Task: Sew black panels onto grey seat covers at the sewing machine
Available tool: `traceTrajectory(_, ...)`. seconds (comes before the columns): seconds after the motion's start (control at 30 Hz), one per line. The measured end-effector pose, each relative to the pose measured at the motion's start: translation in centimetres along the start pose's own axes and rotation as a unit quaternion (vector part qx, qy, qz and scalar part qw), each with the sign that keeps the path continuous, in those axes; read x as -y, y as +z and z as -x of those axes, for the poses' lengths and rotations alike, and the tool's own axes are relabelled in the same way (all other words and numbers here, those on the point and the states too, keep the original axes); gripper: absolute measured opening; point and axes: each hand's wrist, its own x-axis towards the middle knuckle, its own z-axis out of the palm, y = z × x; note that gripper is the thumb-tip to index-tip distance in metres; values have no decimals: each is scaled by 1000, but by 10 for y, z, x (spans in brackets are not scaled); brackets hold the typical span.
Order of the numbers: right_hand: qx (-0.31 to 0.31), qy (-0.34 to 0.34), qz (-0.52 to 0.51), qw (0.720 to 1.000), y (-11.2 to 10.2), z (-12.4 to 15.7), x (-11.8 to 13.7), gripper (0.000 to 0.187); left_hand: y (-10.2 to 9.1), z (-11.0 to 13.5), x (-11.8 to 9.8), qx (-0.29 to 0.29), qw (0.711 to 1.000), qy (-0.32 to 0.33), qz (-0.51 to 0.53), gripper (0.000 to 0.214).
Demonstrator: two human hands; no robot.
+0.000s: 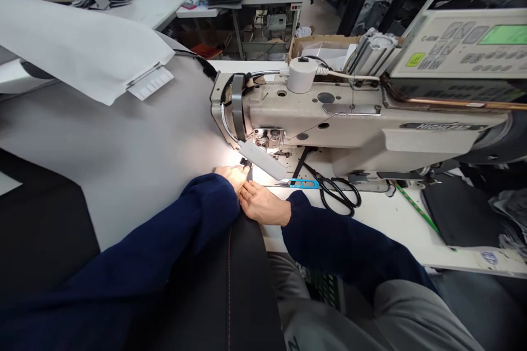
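- Under pretty much everything, a white desk [395, 219], seen best to the right of the hands.
- Next up, one huge grey sheet [123, 148], spread across the left side, right up to the machine head.
- Then the sewing machine [362, 120], a beige Highlead, arm stretching off to the right.
- Black material [249, 263] in front of the machine, running from the bottom edge up under both hands, with a reddish stitch line [229, 285] down the length. Far end close to the needle area, mostly hidden there by fingers and lamp.
- Big white piece [82, 38] on top of the grey sheet, upper left.
- Control box [461, 44] with a lit green screen, above the machine, top right.
- Left hand [233, 176]: resting on the work just beside the needle area, fingers reaching forward. Can't tell about a pinch, underside hidden.
- Right hand [263, 204]: touching the left, fingers together and bent down onto the black material. Thumb out of sight, so can't tell about an actual grip either.
- Black-handled scissors [337, 192] lying on the desk, right of the right hand.
- Grey lamp [263, 160], lit, angled just above the hands.
- Tiny blue snips [303, 182], between lamp and scissors.
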Motion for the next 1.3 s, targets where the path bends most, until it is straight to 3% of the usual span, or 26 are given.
traceTrajectory(0.23, -2, 5, -25, 1000, 7, -1, -8, 30, -15, 0, 4, 87, 996, -28, 15, 38)
traceTrajectory(0.37, 7, 18, -48, 999, 11, -1, -16, 32, -22, -2, 2, 92, 994, -44, 25, 38)
traceTrajectory(0.43, 26, 19, -66, 997, 3, 1, -22, 33, -23, 6, 0, 60, 997, -42, 11, 39)
traceTrajectory(0.53, 91, -30, -121, 988, -22, 4, -24, 48, -17, 37, -1, -42, 998, -18, -32, 44)
traceTrajectory(0.63, 144, -99, -173, 969, -44, 7, -15, 67, 1, 79, 6, -136, 989, -14, -57, 51)
traceTrajectory(0.73, 145, -92, -155, 973, -45, 7, 4, 68, 22, 114, 25, -165, 984, 5, -73, 56)
traceTrajectory(0.8, 125, -60, -114, 984, -36, 7, 16, 58, 25, 127, 44, -149, 984, 29, -96, 58)
traceTrajectory(0.87, 95, -31, -81, 992, -25, 7, 27, 49, 14, 130, 66, -114, 984, 30, -133, 59)
traceTrajectory(1.0, 54, -16, -73, 996, -10, 9, 35, 45, -23, 128, 88, 9, 982, -68, -177, 45)
traceTrajectory(1.07, 45, -13, -78, 996, -8, 10, 33, 46, -20, 134, 77, 56, 987, -96, -119, 37)
traceTrajectory(1.17, 32, -11, -81, 996, -8, 11, 30, 45, 16, 154, 43, 73, 990, -98, 73, 48)
traceTrajectory(1.23, 27, -20, -71, 997, -7, 10, 29, 43, 37, 165, 26, 87, 979, -123, 137, 51)
traceTrajectory(1.3, 24, -23, -52, 998, -7, 10, 29, 41, 37, 168, 22, 108, 973, -102, 179, 46)
